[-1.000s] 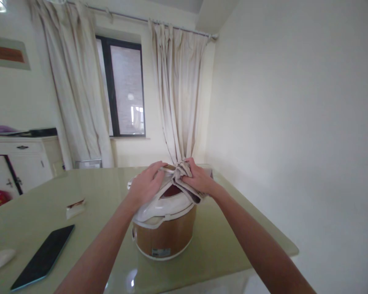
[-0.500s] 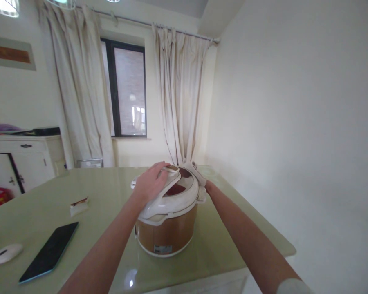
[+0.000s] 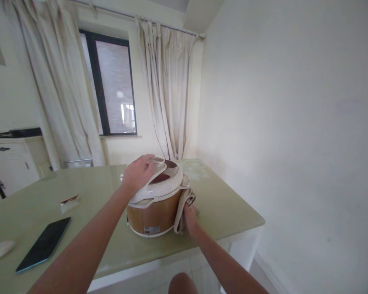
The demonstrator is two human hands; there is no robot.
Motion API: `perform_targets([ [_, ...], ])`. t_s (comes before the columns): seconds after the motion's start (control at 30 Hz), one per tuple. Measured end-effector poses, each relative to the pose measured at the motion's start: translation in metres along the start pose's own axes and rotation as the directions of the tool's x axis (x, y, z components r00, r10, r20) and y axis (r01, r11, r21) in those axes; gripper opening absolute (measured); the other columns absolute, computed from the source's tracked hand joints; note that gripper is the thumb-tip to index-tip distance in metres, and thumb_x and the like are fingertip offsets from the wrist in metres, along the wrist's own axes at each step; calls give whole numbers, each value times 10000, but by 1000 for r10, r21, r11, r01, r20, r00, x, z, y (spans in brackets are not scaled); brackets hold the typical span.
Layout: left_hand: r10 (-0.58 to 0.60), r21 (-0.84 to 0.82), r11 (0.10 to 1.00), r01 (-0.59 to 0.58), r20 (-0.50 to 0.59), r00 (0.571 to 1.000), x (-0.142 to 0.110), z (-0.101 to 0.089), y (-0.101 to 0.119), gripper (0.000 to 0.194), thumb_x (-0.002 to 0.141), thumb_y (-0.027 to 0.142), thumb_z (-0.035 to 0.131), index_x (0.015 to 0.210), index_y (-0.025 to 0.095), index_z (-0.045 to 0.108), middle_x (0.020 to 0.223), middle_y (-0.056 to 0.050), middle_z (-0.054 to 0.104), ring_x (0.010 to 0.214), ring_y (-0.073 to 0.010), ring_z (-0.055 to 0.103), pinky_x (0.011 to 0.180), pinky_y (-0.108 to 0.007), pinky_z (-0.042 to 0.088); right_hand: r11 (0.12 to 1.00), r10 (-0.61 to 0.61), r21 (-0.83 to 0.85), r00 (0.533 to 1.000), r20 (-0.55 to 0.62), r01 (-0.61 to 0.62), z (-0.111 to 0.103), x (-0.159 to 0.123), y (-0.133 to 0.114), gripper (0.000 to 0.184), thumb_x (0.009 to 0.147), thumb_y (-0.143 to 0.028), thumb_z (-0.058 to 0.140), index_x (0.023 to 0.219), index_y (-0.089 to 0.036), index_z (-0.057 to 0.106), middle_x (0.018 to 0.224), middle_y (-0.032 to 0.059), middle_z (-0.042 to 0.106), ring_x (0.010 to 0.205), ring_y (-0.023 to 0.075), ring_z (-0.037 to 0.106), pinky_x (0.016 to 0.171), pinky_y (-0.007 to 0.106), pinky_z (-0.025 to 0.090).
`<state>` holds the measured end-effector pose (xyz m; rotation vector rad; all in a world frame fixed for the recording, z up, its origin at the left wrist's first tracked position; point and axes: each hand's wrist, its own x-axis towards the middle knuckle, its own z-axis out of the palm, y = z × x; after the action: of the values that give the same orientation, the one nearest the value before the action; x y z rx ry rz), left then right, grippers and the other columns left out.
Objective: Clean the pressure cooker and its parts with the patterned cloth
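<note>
Clamps cloth (image 3: 180, 212) in right hand (image 3: 190, 217) against right side of cooker (image 3: 155, 214); rests left hand (image 3: 138, 174) atop, finger closure unclear, probably for steadiness.

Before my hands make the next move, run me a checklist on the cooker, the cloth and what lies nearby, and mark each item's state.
1. Cooker upright on the table: ok.
2. Lid down on the cooker: ok, along the side that shows.
3. Left hand on top of the lid: ok.
4. Cloth in the right hand, against the cooker's side: ok.
5. Dark tablet-like device apart from the cooker and cloth: ok, it lies off to the left.
6. Cooker's far side free of contact: cannot tell, it is hidden in this view.
</note>
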<state>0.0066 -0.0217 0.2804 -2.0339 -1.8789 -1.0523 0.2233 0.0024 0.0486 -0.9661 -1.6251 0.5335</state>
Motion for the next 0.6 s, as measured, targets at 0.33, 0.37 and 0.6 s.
perform_targets([
  [0.33,3,18,1000,-4,18,1000,-1,-4,0,485,1036,390,360,1367,272,693,1363,-64,752,1187,-279,721,1058,-401,522,873,-378,-346,925,-32,345,23,-52,-58,971,961,-462,527,1739,-171,24,1776,195,188,1627,489,169,1234,759,303],
  [0.37,1,16,1000,-2,18,1000,-1,-4,0,488,1034,390,356,1363,273,698,1365,-63,751,1190,-281,719,1058,-403,521,860,-393,-358,919,-7,365,21,-49,-58,962,963,-436,521,1741,-171,22,1775,186,205,1628,477,180,1241,740,313],
  [0.6,-6,-16,1000,6,5,1000,0,-2,-3,481,1023,385,356,1294,312,747,1345,-16,762,1176,-255,720,1077,-375,515,702,-615,-291,759,211,650,7,-13,-76,794,1016,-392,442,1732,-168,184,1720,158,372,1611,381,293,1297,597,298],
])
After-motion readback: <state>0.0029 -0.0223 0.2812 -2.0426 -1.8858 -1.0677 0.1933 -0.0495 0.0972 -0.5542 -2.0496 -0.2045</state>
